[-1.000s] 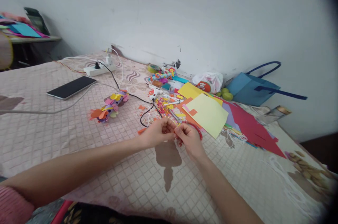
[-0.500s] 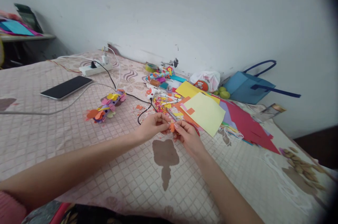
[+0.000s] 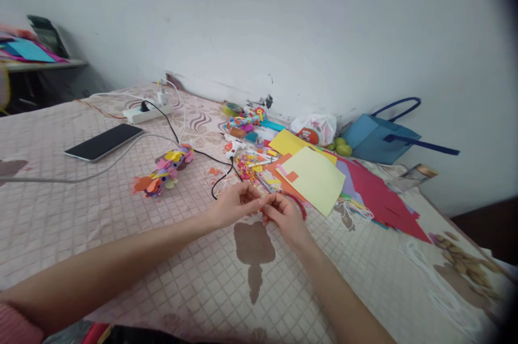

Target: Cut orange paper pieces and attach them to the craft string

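My left hand (image 3: 238, 204) and my right hand (image 3: 284, 215) meet fingertip to fingertip just above the tablecloth. Both are closed in a pinch around a small orange cut-out piece, which the fingers now almost wholly cover. Behind my right hand lie scissors with a red handle (image 3: 299, 204), partly hidden by it. To the left rests a decorated bundle of purple, pink, yellow and orange cut-out petals (image 3: 164, 171). Small coloured scraps (image 3: 247, 166) are strewn beyond my hands, with a white glue gun (image 3: 233, 148) at their edge.
Pale yellow sheets (image 3: 313, 179) and red sheets (image 3: 376, 198) spread to the right, near white string (image 3: 358, 209). A blue bag (image 3: 378, 136) stands by the wall. On the left are a phone (image 3: 104, 142) and a power strip (image 3: 148, 113) with trailing cords.
Half a second ago the orange piece showed between my fingers, with my hands slightly apart. Now my fingertips have come together over it. The view has shifted slightly.
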`<state>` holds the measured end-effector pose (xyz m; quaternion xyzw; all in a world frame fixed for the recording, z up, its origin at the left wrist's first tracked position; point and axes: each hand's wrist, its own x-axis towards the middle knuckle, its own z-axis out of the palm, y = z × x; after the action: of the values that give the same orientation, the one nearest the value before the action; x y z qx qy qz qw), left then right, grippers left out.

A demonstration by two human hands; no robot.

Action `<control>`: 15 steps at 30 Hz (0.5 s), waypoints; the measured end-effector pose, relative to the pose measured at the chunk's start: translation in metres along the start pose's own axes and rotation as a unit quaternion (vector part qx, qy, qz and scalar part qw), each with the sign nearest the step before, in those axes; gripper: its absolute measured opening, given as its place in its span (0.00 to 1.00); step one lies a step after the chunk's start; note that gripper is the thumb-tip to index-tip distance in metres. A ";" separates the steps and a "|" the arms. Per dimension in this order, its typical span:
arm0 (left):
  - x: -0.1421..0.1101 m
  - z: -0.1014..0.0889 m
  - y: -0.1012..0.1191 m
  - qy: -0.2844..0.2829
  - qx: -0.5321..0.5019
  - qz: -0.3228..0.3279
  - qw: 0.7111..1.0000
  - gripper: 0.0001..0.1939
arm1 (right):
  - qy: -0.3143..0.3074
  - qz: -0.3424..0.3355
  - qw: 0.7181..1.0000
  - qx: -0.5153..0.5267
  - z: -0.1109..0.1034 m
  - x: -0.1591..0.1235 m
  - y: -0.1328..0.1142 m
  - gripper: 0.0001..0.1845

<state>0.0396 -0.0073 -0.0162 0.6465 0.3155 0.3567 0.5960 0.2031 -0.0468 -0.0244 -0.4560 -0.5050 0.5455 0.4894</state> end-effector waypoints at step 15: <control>-0.013 0.007 0.007 -0.045 0.179 0.062 0.981 0.04 | 0.097 -0.025 0.995 -0.001 -0.012 0.001 -0.009 0.12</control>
<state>0.0384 -0.0226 -0.0110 0.7769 0.3060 0.3011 0.4606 0.2150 -0.0441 -0.0165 -0.4945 -0.4667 0.4855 0.5495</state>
